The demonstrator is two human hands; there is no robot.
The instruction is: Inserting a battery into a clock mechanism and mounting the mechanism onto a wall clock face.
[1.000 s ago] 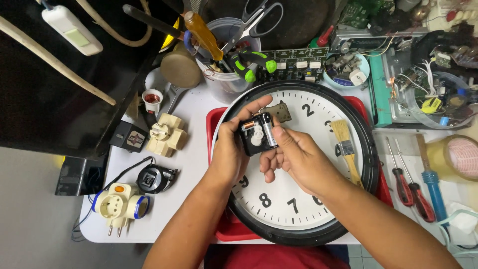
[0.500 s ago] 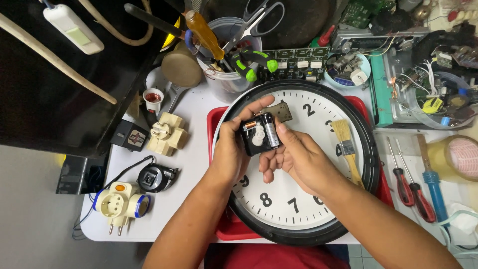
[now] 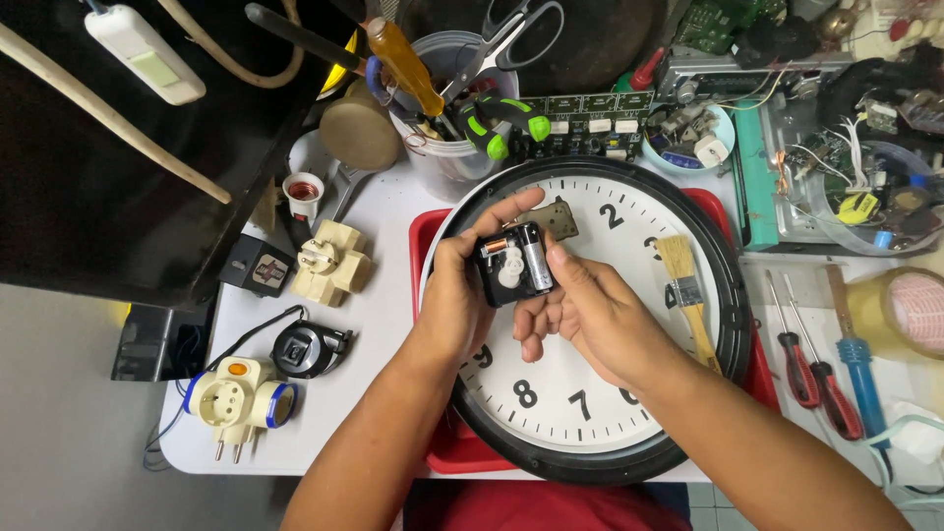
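Both the left hand (image 3: 462, 295) and right hand (image 3: 580, 310) grasp the black clock mechanism (image 3: 513, 264) above the wall clock (image 3: 629, 413); its battery (image 3: 536, 258), at 3 o'clock, might slip out if tilted.

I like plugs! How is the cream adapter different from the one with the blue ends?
The cream adapter is one plain colour; the blue-ended adapter has blue caps and an orange spot. The cream adapter lies further up the white table, beside a small black block; the blue-ended adapter sits near the table's front edge with its metal pins pointing off it. Both are pale plastic, and neither hand touches them.
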